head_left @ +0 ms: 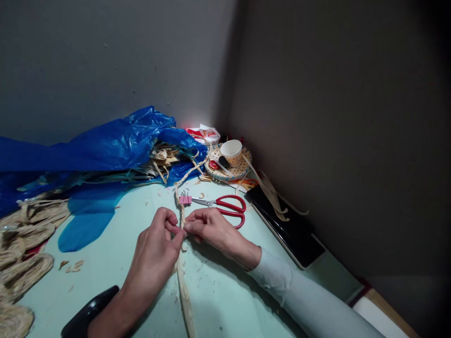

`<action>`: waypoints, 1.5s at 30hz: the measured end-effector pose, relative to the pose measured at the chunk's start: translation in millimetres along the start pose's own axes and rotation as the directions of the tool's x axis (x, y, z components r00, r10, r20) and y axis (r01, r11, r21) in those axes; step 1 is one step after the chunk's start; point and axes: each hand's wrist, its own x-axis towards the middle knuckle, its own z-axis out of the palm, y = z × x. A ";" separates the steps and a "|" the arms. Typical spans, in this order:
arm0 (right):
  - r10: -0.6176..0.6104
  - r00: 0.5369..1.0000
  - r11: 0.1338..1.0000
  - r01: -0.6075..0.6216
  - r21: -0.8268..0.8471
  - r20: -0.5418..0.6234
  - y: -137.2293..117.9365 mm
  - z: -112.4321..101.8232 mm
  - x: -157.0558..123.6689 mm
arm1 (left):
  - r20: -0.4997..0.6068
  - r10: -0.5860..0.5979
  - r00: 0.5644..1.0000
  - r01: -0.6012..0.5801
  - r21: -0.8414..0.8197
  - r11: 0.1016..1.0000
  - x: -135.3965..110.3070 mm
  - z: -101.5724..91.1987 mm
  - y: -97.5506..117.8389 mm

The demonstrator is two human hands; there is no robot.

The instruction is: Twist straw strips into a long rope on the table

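Note:
A pale braid of dried plant fibre (182,213) runs down the table between my hands, its loose flat strand (184,295) trailing toward me. My left hand (158,246) pinches the braid from the left. From the other side, my right hand (214,230) pinches it at nearly the same spot, fingertips almost touching the left ones. Just above my hands, a small pink block (185,200) sits beside the braid. Red-handled scissors (230,204) lie to its right, with their blades pointing left toward the block. The exact crossing of strands is hidden by my fingers.
Blue plastic sheeting (116,141) with dried fibres covers the back left. Woven fibre pieces (26,263) lie at the left edge. Behind, a paper cup (232,152) stands on a woven tray (221,174). A black flat device (285,227) rests along the right wall.

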 end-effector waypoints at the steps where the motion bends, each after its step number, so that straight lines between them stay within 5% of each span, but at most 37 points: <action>1: 0.021 1.000 0.998 -0.021 0.061 0.008 0.6 0.5 -0.2 | -0.017 0.032 0.999 -0.031 0.056 0.998 -1.6 0.5 0.4; 5: 0.064 0.998 0.971 -0.058 0.233 -0.018 5.7 4.0 -0.8 | -0.038 0.228 0.973 -0.216 0.204 0.955 -7.5 5.3 -5.9; 11: 0.001 0.999 0.975 0.009 0.220 -0.049 13.6 4.6 0.4 | -0.084 0.572 0.816 -0.529 0.290 0.797 -19.0 10.4 -12.8; 13: -0.018 0.999 0.984 0.024 0.176 -0.037 13.0 1.5 -0.3 | -0.106 0.499 0.860 -0.469 0.220 0.855 -18.1 4.9 -11.5; 15: -0.023 0.999 0.987 0.027 0.156 -0.029 10.5 -1.8 -1.8 | -0.119 0.284 0.951 -0.271 0.115 0.956 -12.9 -3.1 -10.8; 17: -0.006 1.000 0.982 0.010 0.187 -0.022 7.2 -3.8 -3.5 | -0.052 0.037 0.998 -0.039 -0.044 0.998 -4.9 -9.5 -10.9; 21: 0.014 0.999 0.951 -0.022 0.308 0.030 3.1 -1.5 -5.7 | 0.279 -0.115 0.954 0.226 -0.410 0.883 8.6 -6.4 -9.3; 24: -0.012 0.999 0.953 0.002 0.303 0.032 5.6 1.9 -4.9 | 0.381 -0.122 0.916 0.333 -0.558 0.760 11.5 4.5 -6.5; 28: -0.019 0.999 0.993 0.025 0.115 -0.049 15.9 3.3 -1.4 | 0.403 -0.169 0.899 0.400 -0.603 0.690 11.2 13.0 -7.9; 33: -0.071 0.990 0.989 0.054 -0.135 -0.125 21.7 0.2 -2.2 | 0.382 -0.195 0.903 0.396 -0.568 0.721 13.6 13.2 -15.0; 45: -0.266 0.964 0.780 0.202 -0.593 -0.021 -0.6 -14.8 -13.6 | 0.287 -0.276 0.917 0.385 -0.463 0.799 12.4 13.4 -13.0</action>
